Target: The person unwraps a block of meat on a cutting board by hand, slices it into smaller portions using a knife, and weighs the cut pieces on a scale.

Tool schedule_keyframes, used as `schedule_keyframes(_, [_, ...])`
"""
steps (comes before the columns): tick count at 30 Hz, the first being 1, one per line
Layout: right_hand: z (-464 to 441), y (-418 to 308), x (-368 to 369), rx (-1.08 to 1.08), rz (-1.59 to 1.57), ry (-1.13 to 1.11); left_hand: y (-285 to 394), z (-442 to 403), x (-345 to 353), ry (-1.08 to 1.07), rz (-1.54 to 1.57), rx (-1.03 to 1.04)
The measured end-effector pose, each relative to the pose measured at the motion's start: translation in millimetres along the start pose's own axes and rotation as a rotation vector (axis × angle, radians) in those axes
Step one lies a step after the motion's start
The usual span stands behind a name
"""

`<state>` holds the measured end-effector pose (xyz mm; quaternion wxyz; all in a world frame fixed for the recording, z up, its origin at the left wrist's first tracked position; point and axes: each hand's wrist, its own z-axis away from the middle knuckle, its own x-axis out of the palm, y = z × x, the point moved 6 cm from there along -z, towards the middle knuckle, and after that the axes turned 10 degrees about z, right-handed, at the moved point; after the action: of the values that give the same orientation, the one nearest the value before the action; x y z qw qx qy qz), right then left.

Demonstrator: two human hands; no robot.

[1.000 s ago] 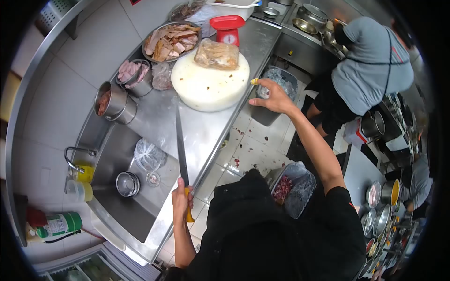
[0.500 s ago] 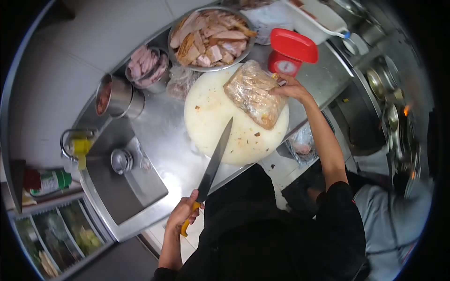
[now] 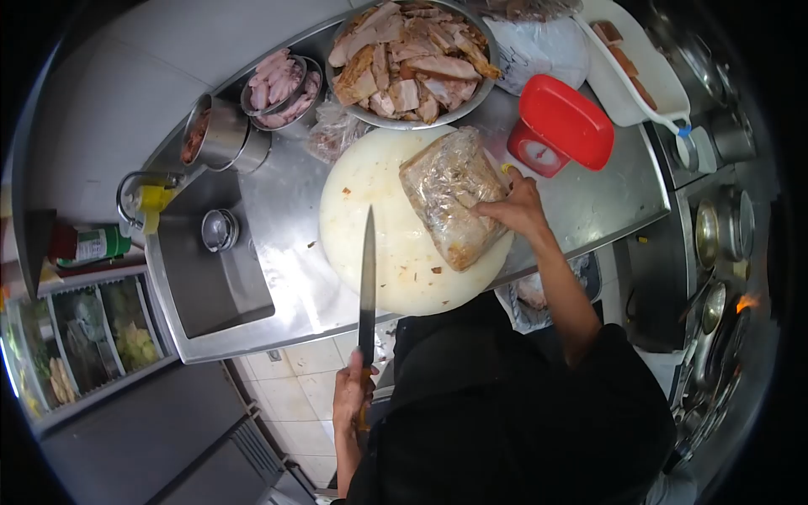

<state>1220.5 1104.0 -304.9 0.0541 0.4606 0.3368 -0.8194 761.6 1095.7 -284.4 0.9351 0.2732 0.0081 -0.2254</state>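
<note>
My left hand (image 3: pixel 352 396) is closed round the handle of a long kitchen knife (image 3: pixel 368 290). The blade points away from me, its far half over the left part of the round white chopping board (image 3: pixel 349 244). On the right of this board lies a block wrapped in clear plastic (image 3: pixel 450 194), brownish inside; its contents are hard to make out. My right hand (image 3: pixel 520 206) grips the right edge of the block, thumb on top and fingers along the side, partly hidden. A small yellow spot shows by the fingertips. Dark crumbs dot the board.
Behind the board stands a large bowl of cut meat (image 3: pixel 412 67). A red scale (image 3: pixel 560 126) is at the back right, near a white tray (image 3: pixel 665 105). Smaller meat bowls (image 3: pixel 286 97) and a sink (image 3: pixel 215 286) are leftward. A flame (image 3: pixel 746 301) burns at far right.
My view has shifted and turned. The knife has swung from a rightward slant to nearly straight ahead, its tip now farther from the block. My right hand stays at the wrapped block.
</note>
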Motion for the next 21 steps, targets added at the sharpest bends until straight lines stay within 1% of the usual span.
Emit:
schedule_keyframes(2, [5,-1,-3,-0.007,-0.017,0.039,-4,3,18,-0.001,0.005,0.010])
schedule_keyframes(4, [9,1,6,0.002,-0.065,0.001,-10,-9,28,-0.025,0.019,0.011])
schedule_keyframes(7, [10,9,5,0.003,-0.089,-0.011,-6,-9,42,-0.040,-0.093,0.060])
schedule_keyframes(9, [12,7,-3,0.003,-0.132,0.017,-6,-3,51,-0.061,-0.117,0.062])
schedule_keyframes(12, [5,13,2,-0.028,-0.110,0.017,-1,-2,60,-0.091,-0.143,0.106])
schedule_keyframes(15, [5,10,8,-0.027,-0.387,-0.056,-6,-5,64,-0.118,-0.122,0.119])
schedule_keyframes(18, [-3,7,44,-0.069,-0.494,-0.049,-12,-11,66,-0.141,-0.088,0.139])
schedule_keyframes(21, [0,-24,45,-0.215,-0.184,-0.101,-14,-8,60,-0.167,-0.050,0.129])
